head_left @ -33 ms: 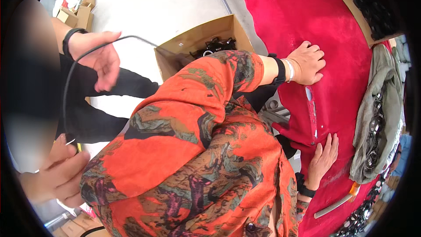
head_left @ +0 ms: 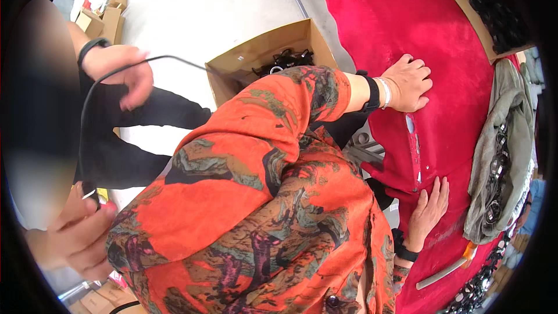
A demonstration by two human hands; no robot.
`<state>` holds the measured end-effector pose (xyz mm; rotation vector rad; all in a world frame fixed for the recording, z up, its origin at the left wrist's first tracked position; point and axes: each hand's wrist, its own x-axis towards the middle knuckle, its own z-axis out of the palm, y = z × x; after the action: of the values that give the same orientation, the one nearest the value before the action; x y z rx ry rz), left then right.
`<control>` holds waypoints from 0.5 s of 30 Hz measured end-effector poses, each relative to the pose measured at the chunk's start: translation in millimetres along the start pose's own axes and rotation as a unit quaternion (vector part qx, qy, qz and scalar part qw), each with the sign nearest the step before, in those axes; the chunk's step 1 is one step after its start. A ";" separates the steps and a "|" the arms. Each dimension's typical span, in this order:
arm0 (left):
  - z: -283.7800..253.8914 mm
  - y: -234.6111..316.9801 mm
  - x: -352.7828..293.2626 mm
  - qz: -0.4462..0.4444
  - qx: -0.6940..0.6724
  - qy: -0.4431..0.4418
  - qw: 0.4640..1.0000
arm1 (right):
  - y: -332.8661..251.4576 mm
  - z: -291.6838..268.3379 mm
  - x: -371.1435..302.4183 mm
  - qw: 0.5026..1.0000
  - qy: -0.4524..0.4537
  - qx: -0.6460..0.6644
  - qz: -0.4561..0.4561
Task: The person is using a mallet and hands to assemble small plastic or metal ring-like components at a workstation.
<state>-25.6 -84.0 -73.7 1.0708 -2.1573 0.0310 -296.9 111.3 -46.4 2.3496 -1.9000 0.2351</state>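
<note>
My left hand (head_left: 408, 84) rests on the red cloth (head_left: 442, 52) of the work table, fingers apart and slightly bent, with nothing seen in it. A bracelet and a dark band circle that wrist. Nearer the lower edge, my right hand (head_left: 429, 212) lies flat on the same cloth, its fingers stretched out. Between the two hands runs a long narrow slot (head_left: 414, 154) with a pale, worn edge. My patterned orange sleeve (head_left: 232, 139) covers much of the middle of the picture.
At the left, another person's hands (head_left: 87, 238) handle a black cable (head_left: 84, 122). An open cardboard box (head_left: 261, 40) with black parts stands beside the table. At the right lie a grey cloth bundle (head_left: 494, 197) with shiny parts and an orange-handled tool (head_left: 444, 273).
My hands stay where they were on the red cloth. The other person's upper hand has shifted slightly left, and the cable has moved with it.
</note>
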 end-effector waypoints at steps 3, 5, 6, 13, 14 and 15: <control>-1.2 -2.1 -1.5 0.002 0.018 -0.006 1.000 | -2.4 -1.2 0.5 1.000 0.000 0.005 0.003; -0.3 -2.0 -1.4 0.005 0.022 -0.002 1.000 | -2.3 -0.3 0.2 1.000 0.001 0.007 0.010; -0.1 -1.3 -1.0 0.009 0.019 -0.004 1.000 | -0.2 0.6 -0.3 1.000 0.005 0.004 0.003; 2.6 1.5 4.2 0.013 0.037 -0.015 0.999 | 1.4 0.3 -2.0 1.000 0.012 -0.008 0.014; 3.0 1.0 2.5 0.017 0.063 -0.008 0.998 | 1.3 1.4 -1.0 1.000 0.012 0.002 0.013; 1.9 -1.8 1.4 0.018 0.073 -0.013 0.997 | -0.1 2.0 0.5 1.000 0.004 -0.002 0.024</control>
<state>-26.0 -86.7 -74.7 1.1202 -2.2254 0.1947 -296.6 110.4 -48.3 2.3006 -1.9528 0.2444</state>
